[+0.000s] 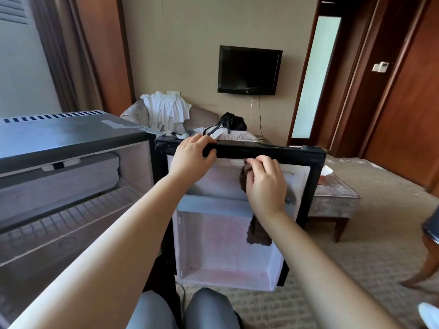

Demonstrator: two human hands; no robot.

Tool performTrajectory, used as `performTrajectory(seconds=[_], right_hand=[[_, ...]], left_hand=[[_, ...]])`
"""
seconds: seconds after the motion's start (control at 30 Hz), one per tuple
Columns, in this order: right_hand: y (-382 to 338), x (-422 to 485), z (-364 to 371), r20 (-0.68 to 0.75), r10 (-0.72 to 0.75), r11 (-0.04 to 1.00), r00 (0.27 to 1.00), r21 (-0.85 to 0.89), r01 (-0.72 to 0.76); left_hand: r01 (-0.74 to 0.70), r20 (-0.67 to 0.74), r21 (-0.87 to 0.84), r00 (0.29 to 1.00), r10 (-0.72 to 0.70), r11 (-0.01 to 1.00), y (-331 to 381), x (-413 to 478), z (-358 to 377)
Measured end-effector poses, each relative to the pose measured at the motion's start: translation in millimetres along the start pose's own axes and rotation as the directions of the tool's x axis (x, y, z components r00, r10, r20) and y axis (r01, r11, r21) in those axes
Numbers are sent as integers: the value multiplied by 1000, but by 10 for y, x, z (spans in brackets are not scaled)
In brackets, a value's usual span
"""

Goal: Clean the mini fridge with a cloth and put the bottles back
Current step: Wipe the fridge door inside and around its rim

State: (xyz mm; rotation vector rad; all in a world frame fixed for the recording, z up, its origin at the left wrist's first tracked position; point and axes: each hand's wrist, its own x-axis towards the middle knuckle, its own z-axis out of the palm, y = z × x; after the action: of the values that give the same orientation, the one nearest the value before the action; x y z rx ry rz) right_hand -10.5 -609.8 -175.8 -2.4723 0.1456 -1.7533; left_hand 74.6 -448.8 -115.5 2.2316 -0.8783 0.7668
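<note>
Mini fridge [71, 138], dark grey top w/ pale interior, is being shown open, cabinet standing left of its door [280, 151]. The door, black-framed w/ a white, pink-stained inner liner, is being held at its top edge by the L hand [190, 157], fingers curled over it. Just below that edge a dark brown cloth [257, 230] is being pinched and pressed to the liner by the R hand [263, 184]. The cloth's ragged end is hanging past the door's shelf rail [213, 205].
</note>
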Motion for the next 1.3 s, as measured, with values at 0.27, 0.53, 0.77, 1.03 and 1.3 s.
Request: performTrajectory(seconds=[0.27, 0.53, 0.77, 1.03, 1.3], right_hand=[[185, 65, -2, 110, -87, 991, 990, -88, 97], [313, 218, -62, 226, -124, 991, 966, -27, 133], [277, 343, -150, 351, -171, 962, 921, -141, 232], [764, 232, -397, 302, 78, 971, 950, -239, -4], [-31, 205, -85, 336, 104, 993, 936, 13, -115]], left_hand=[[31, 36, 40, 999, -32, 999, 48, 52, 9], [44, 59, 94, 997, -50, 995, 54, 106, 56], [33, 66, 121, 997, -41, 992, 42, 89, 54], [-3, 94, 173, 995, -14, 985, 42, 62, 23], [-16, 88, 165, 996, 1, 986, 45, 15, -6]])
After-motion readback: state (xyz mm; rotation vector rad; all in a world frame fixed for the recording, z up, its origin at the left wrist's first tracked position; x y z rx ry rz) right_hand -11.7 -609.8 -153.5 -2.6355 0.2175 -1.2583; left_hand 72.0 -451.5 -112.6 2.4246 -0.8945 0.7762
